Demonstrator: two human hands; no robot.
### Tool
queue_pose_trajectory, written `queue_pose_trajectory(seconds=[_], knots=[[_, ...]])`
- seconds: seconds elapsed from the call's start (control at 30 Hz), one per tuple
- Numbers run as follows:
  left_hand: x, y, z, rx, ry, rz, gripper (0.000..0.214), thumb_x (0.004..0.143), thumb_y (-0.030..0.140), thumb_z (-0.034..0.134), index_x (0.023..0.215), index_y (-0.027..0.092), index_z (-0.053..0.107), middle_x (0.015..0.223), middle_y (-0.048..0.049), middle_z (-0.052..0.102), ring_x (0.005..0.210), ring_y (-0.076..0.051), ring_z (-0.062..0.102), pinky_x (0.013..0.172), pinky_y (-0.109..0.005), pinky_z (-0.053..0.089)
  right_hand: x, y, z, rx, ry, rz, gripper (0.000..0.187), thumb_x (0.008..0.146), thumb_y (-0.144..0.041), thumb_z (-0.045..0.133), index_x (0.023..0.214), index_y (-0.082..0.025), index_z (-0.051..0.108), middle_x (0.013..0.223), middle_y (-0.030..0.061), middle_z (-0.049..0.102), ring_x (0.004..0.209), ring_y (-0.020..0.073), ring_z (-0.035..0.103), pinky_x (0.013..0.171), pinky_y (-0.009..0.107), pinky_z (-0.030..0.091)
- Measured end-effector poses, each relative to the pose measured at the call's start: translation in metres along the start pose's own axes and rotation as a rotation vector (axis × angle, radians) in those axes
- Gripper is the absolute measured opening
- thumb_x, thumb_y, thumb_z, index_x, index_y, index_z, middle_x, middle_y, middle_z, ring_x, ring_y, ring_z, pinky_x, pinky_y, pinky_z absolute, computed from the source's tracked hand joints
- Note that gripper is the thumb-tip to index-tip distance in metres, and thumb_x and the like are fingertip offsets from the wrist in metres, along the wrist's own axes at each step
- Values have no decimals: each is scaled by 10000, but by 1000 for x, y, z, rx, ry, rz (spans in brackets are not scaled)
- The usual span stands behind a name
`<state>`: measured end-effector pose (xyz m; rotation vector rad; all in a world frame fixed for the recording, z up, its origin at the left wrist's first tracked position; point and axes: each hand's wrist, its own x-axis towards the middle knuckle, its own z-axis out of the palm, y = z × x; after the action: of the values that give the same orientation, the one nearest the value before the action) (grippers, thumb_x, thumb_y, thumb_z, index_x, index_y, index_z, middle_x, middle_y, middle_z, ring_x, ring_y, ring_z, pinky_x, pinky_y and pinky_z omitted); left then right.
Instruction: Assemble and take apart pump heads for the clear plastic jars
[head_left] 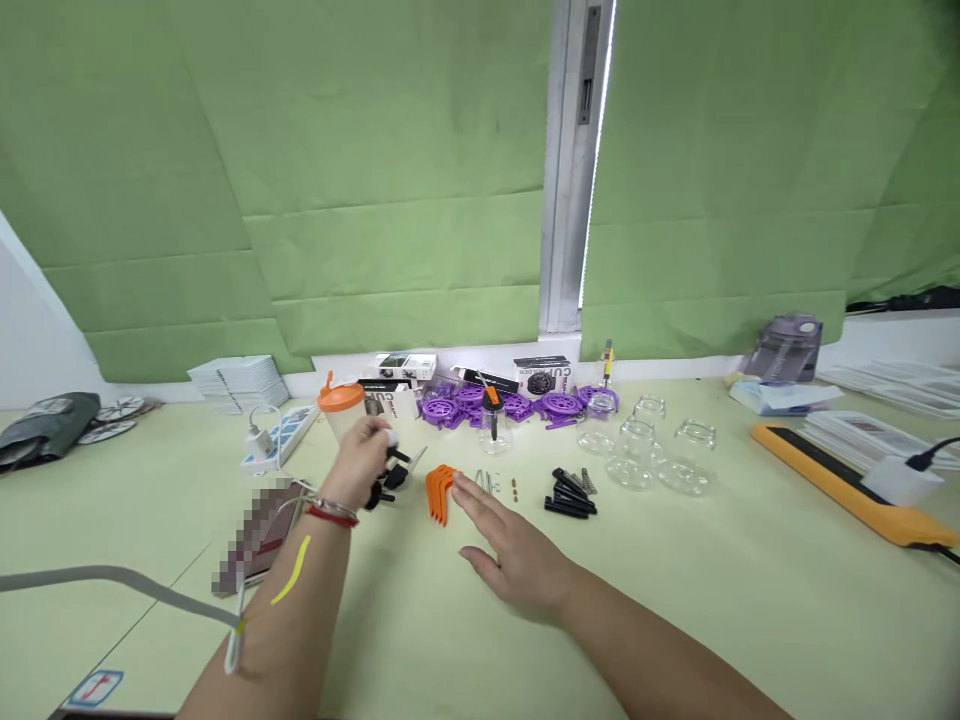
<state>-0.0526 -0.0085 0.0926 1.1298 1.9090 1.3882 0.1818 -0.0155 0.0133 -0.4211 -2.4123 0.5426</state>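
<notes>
My left hand (361, 462) is closed at the cluster of small black parts (396, 476), left of centre. A small white piece (392, 438) shows at its fingertips; the fingers hide what else they grip. My right hand (517, 550) is open with fingers stretched out, its fingertips at the right edge of several orange hook-shaped pieces (440, 492) lying side by side. Just beyond are thin metal pins (487, 482) and tiny brass-coloured pieces (514, 490). Black rods (570, 495) and springs (589, 481) lie farther right.
Purple plastic parts (472, 405) and printed boxes (544, 378) line the back. Clear plastic cups (636, 450) stand right of centre. An orange-lidded cup (341, 405), a power strip (296, 435) and a phone (274, 535) are at left. A yellow-orange power strip (840, 480) lies at right.
</notes>
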Motion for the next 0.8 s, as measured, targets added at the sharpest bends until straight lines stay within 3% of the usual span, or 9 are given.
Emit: queue_pose_trajectory(seconds=[0.1, 0.2, 0.27, 0.5, 0.8], knots=[[46, -9, -36, 116, 155, -115, 93, 685, 177, 503, 761, 192, 452, 613, 21, 462, 477, -105, 422, 439, -216, 321, -1, 1, -2, -17, 9, 14, 662, 884, -186, 466, 1472, -257, 167, 1538, 53, 182, 1379, 199, 268, 1116, 396, 314], [77, -26, -61, 202, 169, -240, 92, 676, 185, 506, 760, 187, 470, 646, -46, 570, 514, -160, 522, 438, -244, 350, -1, 4, -4, -11, 15, 36, 620, 883, -183, 465, 1454, -247, 232, 1529, 61, 212, 1373, 200, 285, 1113, 396, 318], [89, -40, -68, 262, 161, -297, 89, 669, 203, 517, 749, 181, 487, 662, -84, 612, 526, -189, 558, 438, -260, 358, -1, 5, -7, 2, 14, 57, 593, 882, -188, 469, 1439, -248, 277, 1524, 58, 230, 1370, 202, 291, 1112, 396, 319], [102, -80, -53, 433, 81, -385, 76, 683, 231, 532, 710, 160, 529, 689, -146, 654, 524, -218, 612, 455, -278, 388, -1, 6, -12, 52, -16, 145, 543, 889, -234, 473, 1415, -267, 341, 1519, 38, 248, 1362, 215, 309, 1103, 419, 327], [116, -106, -43, 689, 79, -275, 81, 668, 219, 533, 678, 152, 579, 906, -238, 675, 791, -292, 662, 548, -292, 436, -1, 10, -16, 128, 11, 189, 566, 864, -227, 500, 1406, -295, 355, 1510, 21, 273, 1362, 205, 307, 1095, 404, 333]])
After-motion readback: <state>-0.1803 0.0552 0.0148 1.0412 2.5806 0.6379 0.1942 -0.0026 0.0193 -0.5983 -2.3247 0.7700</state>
